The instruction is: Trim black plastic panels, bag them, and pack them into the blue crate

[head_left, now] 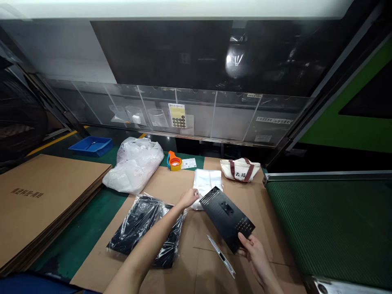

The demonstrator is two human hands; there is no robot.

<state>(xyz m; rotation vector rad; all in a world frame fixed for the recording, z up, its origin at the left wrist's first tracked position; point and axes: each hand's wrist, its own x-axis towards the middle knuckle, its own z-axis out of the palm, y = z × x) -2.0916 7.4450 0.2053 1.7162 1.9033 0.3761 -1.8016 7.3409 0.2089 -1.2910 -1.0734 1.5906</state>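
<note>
My right hand is shut on the lower edge of a black perforated plate, which it holds tilted above the cardboard. My left hand reaches across the cardboard, with its fingertips at the plate's upper left corner. Whether it grips that corner is hidden. Just behind that hand lies a flat clear plastic bag. Beneath my left forearm is a black item wrapped in clear plastic. A metal utility knife lies on the cardboard sheet under the plate.
An orange tape dispenser, a white plastic sack and a canvas bag stand beyond my hands. A stack of cardboard sheets lies left, with a blue tray behind it. A green conveyor belt runs along the right.
</note>
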